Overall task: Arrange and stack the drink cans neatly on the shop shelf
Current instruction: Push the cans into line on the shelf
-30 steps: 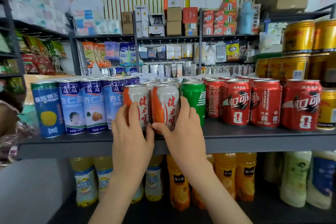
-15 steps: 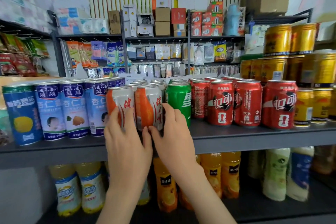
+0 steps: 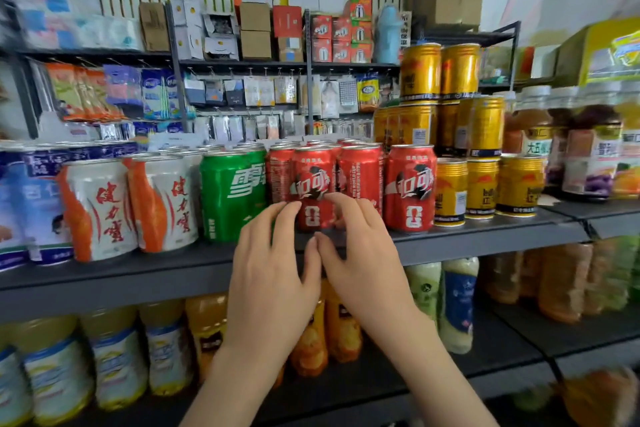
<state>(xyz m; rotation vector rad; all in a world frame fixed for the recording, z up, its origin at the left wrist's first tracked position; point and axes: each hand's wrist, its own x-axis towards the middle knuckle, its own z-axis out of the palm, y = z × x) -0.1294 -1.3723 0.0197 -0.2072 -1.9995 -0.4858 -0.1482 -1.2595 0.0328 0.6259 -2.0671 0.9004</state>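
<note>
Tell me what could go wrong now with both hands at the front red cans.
The front red aluminium cola can, just beyond the left hand and right hand, stands near the dark metal shelf's front edge; a careless pull could tip it off.
The gold metal cans stacked in tiers stand just right of the red row; shoving that row sideways might jolt the stack.

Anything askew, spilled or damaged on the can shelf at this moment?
No spill or dent shows. Among the front red metal drink cans, the turned can shows side print, not its logo, and the rightmost can stands slightly apart from the row.
</note>
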